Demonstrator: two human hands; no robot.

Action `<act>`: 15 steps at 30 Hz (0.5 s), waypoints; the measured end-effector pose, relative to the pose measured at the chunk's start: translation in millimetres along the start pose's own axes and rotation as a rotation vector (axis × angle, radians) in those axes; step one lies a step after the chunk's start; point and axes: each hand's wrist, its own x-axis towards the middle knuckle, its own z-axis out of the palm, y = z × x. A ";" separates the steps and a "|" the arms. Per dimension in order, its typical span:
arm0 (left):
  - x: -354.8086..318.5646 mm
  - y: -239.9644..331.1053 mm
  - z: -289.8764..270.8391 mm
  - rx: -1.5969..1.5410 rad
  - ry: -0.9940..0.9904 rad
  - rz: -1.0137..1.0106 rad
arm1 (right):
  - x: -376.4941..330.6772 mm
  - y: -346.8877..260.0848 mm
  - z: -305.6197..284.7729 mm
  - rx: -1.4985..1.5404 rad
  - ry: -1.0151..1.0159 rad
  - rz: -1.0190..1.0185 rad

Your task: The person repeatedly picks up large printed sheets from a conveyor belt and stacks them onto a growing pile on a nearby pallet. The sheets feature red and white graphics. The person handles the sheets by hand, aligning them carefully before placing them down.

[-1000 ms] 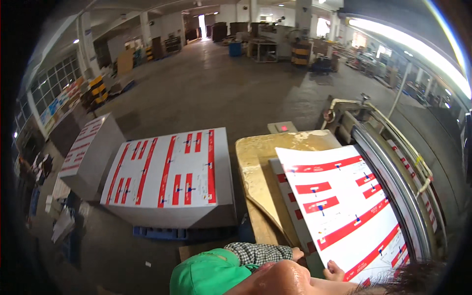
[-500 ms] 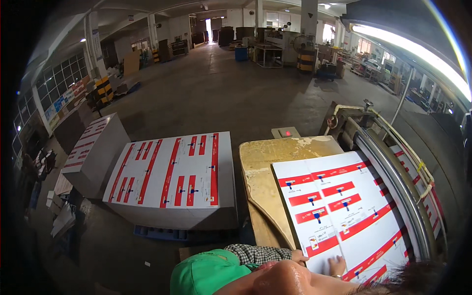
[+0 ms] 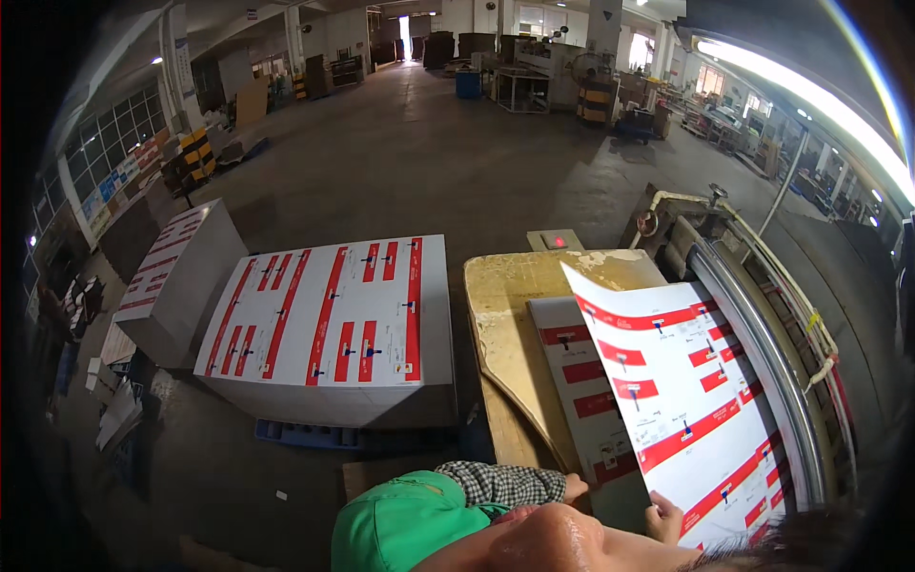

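Observation:
A white printed sheet [image 3: 673, 367] with red bands and small blue marks is raised at its left edge, its far corner curling up. The fingers of my right hand [image 3: 664, 520] are closed on its near left edge. The sheet's right side reaches the metal roller [image 3: 760, 367] of a machine. Under it lie more printed sheets [image 3: 560, 357] on the worn yellow table [image 3: 505, 315]. My left hand [image 3: 575, 488], in a checked sleeve, is at the near left edge of these lower sheets; its fingers are too small to read clearly.
Left of the table, a tall stack of printed sheets [image 3: 286, 310] stands on a blue pallet [image 3: 310, 436]. Another stack [image 3: 181, 276] is farther left. A control box [image 3: 555, 240] with a red light sits behind the table. Pipes and a lamp [image 3: 810, 105] flank the machine.
The top sheet lay flat and now its left side is lifted and shifted right, uncovering the sheets below. My right hand has gone from spread on the sheet to gripping its edge.

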 end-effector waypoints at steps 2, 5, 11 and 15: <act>50.2 -35.1 -11.2 0.023 -0.065 0.036 | -12.5 -7.0 9.6 -0.027 0.118 -0.036; 69.8 -49.4 -19.8 0.094 -0.039 0.067 | -11.9 13.4 24.3 -0.161 -0.016 -0.014; 31.5 -20.1 0.8 0.244 0.200 0.072 | -5.5 103.5 59.9 0.090 0.043 0.167; 0.9 1.2 -5.7 -0.067 -0.284 -0.052 | 29.0 73.0 38.1 -0.198 -0.003 0.179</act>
